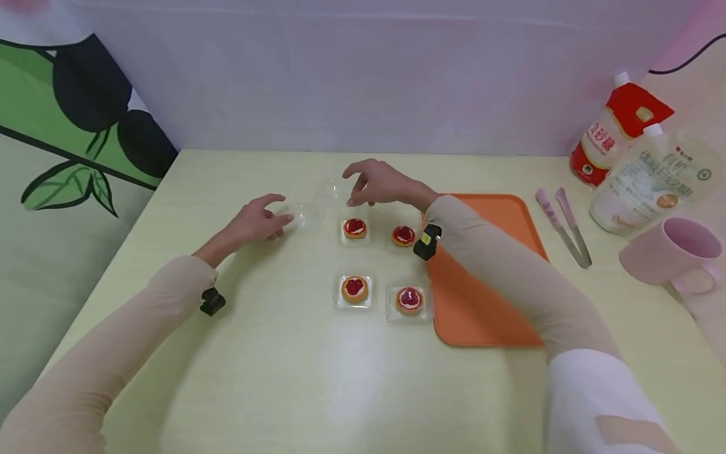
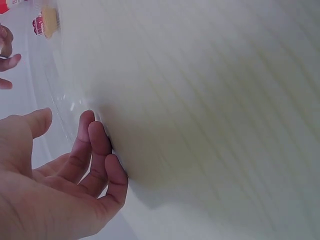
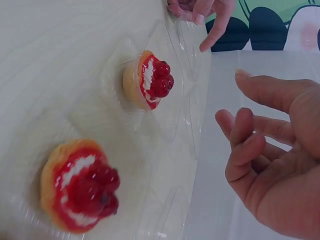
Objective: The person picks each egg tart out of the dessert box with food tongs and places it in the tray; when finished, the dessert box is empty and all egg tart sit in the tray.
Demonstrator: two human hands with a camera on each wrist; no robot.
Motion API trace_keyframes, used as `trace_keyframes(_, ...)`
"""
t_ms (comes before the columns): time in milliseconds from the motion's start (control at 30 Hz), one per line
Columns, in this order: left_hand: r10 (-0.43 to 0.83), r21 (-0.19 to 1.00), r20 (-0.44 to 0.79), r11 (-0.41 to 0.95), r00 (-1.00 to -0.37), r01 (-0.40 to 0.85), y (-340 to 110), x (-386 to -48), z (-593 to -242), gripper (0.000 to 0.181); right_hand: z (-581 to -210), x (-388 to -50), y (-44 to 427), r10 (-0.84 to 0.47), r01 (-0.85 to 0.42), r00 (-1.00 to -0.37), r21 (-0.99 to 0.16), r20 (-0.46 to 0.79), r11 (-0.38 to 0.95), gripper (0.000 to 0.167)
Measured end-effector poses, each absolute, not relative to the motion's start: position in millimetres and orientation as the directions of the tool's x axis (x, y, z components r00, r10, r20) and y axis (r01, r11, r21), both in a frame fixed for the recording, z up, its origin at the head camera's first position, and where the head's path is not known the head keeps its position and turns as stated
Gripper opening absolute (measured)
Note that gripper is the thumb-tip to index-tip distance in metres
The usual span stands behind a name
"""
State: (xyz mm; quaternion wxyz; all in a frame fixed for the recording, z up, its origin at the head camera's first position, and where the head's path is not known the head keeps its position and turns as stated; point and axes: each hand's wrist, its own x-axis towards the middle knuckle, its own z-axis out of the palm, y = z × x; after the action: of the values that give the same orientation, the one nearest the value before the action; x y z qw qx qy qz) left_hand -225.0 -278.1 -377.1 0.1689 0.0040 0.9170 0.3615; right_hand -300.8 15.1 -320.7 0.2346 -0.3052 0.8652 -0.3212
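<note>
Several small berry tarts with red topping sit in clear plastic boxes; one tart [image 1: 355, 227] lies at the back, another [image 1: 354, 289] in front of it. Behind them are see-through plastic lids, a left one [image 1: 307, 216] and a right one [image 1: 333, 192], faint against the table. My left hand [image 1: 256, 221] is just left of the left lid, fingers loosely bent and thumb apart, holding nothing visible. Above the back tart and beside the right lid hovers my right hand [image 1: 377, 183]. In the right wrist view, its loosely bent fingers hold nothing, and two tarts [image 3: 149, 81] show close by.
An orange tray [image 1: 482, 302] lies under my right forearm. Beyond it are pink-handled tongs or knives [image 1: 567, 227], a red-and-white pouch [image 1: 607, 135], a pale pouch [image 1: 652, 183] and a pink mug [image 1: 669, 252]. A pale cloth wall [image 1: 368, 82] bounds the table's back.
</note>
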Motion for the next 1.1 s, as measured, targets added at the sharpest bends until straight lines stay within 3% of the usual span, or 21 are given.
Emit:
trace_keyframes(133,0.098,0.59,-0.248,0.804,-0.964,-0.071,-279,-220,-373,0.074,-318,-292,35,-0.676,-0.396,-0.714,-0.69,-0.184,0.606,0.06)
trace_keyframes(300,0.031,0.481,0.029,0.876,-0.999,0.041,-269,-208,-366,0.07,-314,-272,63,-0.68,-0.422,-0.723,-0.702,-0.122,0.574,0.059)
trace_keyframes(433,0.106,0.451,0.156,0.877,-0.982,0.166,-247,-197,-363,0.075,-317,-252,84,-0.67,-0.41,-0.738,-0.734,-0.083,0.542,0.062)
trace_keyframes(667,0.331,0.396,0.134,0.846,-0.934,0.357,-192,-177,-364,0.084,-327,-223,111,-0.654,-0.433,-0.753,-0.698,-0.067,0.57,0.062)
trace_keyframes(1100,0.62,0.339,0.028,0.732,-0.784,0.591,-121,-134,-368,0.088,-335,-189,132,-0.712,-0.53,-0.696,-0.601,-0.094,0.598,0.058)
